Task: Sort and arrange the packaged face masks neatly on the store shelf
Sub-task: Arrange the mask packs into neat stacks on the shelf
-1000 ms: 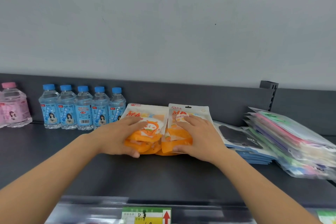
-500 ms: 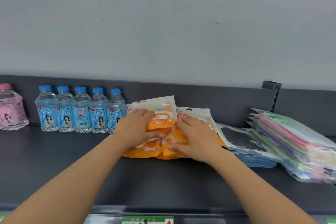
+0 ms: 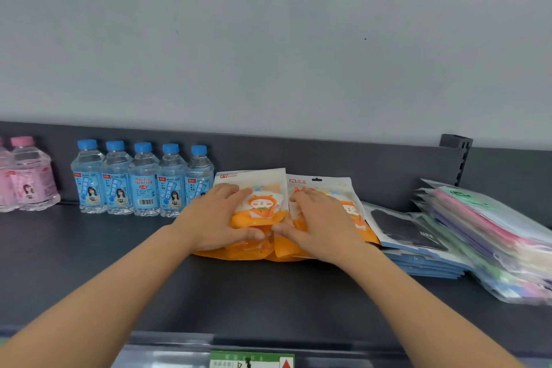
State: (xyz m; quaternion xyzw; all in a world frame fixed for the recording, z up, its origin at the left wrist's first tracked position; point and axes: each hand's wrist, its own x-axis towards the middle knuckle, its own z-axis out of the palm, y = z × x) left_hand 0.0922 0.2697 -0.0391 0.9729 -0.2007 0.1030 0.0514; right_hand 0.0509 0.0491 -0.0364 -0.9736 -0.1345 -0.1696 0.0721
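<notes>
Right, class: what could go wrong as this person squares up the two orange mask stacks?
1. The left hand presses the left orange stack, close beside the blue-capped bottles; a sideways nudge might topple one.
2. The lower packs fan out at the front; pressing could splay them further.
3. The right orange stack borders the black mask packs; a push could disturb them.

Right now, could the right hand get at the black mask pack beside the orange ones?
Probably yes. The right hand rests on the right orange pack, and the black mask pack lies uncovered beside it, atop a blue stack, nothing between them.
</notes>
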